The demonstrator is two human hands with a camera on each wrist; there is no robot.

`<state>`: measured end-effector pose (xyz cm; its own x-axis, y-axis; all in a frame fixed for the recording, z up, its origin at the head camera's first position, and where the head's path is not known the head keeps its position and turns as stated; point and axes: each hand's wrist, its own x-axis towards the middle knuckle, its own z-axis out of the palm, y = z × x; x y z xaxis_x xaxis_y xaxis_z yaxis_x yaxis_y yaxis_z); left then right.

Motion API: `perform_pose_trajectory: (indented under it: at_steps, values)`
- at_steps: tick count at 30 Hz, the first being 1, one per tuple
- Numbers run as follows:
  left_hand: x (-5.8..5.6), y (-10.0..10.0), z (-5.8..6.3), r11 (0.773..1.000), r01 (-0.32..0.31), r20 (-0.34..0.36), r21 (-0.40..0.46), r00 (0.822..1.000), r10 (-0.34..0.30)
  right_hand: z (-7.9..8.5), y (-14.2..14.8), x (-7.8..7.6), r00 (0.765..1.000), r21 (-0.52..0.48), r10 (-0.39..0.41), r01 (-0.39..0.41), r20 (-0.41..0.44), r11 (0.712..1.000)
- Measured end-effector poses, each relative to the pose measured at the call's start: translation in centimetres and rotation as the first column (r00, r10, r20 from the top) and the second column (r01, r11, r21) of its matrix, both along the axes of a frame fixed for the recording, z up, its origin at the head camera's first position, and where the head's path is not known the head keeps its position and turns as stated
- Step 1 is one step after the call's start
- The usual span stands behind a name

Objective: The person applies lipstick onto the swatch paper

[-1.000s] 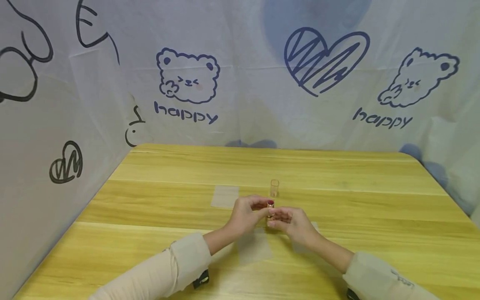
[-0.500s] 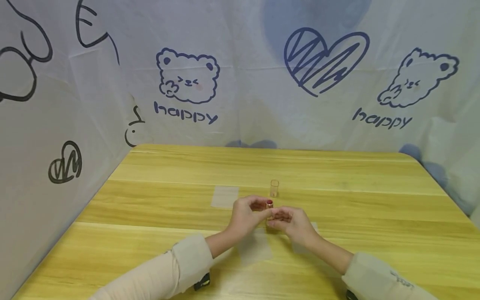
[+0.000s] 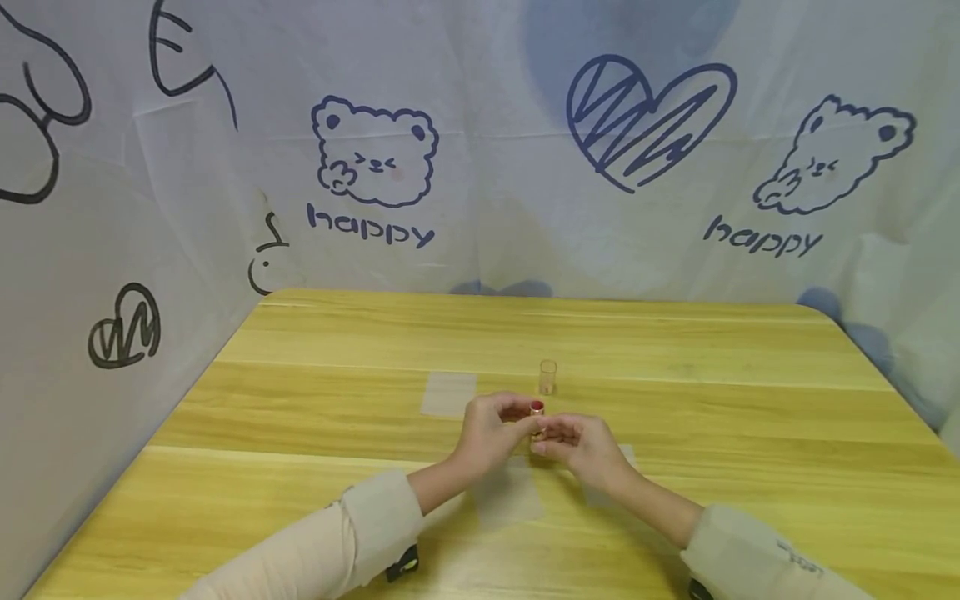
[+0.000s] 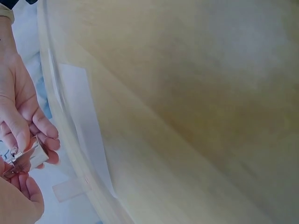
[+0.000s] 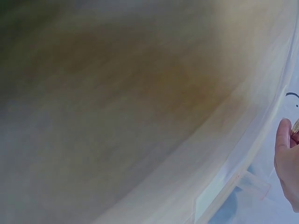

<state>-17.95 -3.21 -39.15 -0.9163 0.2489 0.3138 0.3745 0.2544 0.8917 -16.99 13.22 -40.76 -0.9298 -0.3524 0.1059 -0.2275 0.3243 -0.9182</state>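
Observation:
A lipstick [image 3: 537, 409] with a dark red tip and a shiny gold-toned tube stands upright between my two hands. My left hand [image 3: 491, 433] holds it from the left, thumb across the front of the tube. From the right, the fingertips and thumb of my right hand [image 3: 588, 450] pinch its lower part. Fingers hide most of the tube. In the left wrist view the tube [image 4: 38, 156] gleams between the fingers of both hands. Just beyond the hands, a clear, pinkish cap [image 3: 548, 377] stands apart on the table.
The wood-grain table [image 3: 720, 358] carries several pale translucent squares, one [image 3: 448, 393] behind my left hand and another [image 3: 508, 496] under my forearms. A white cloth [image 3: 510, 208] with drawn bears and hearts hangs behind the far edge.
The hands and lipstick stay almost in place, with a very slight shift to the left. The hold of both hands looks the same, and the cap still stands beyond them.

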Motion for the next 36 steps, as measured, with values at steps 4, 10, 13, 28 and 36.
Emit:
perform_pose_trajectory:
  at_steps: [4,10,13,28,36]
  values:
    - [-0.14,-0.13,-0.02,0.999,0.036,0.011,-0.016,0.999,-0.036,-0.12,0.07,-0.03,1.000,0.010,0.007,-0.007,0.006,1.000]
    - [-0.34,-0.29,0.19,0.995,0.101,0.049,-0.018,0.994,-0.100,-0.31,0.23,-0.08,1.000,0.027,0.020,-0.020,0.007,0.999]
    - [-0.30,-0.38,0.31,0.993,0.115,0.079,-0.021,0.990,-0.113,-0.09,0.30,0.05,1.000,0.023,0.031,-0.031,-0.002,0.999]
    - [-0.01,-0.15,0.00,0.998,-0.057,0.034,0.040,0.998,0.056,-0.02,0.02,0.02,0.999,-0.001,-0.023,0.023,0.033,1.000]
    - [0.02,0.28,-0.07,0.994,-0.096,0.004,0.043,0.995,0.096,0.04,-0.08,0.00,0.999,-0.025,-0.028,0.028,0.017,0.999]
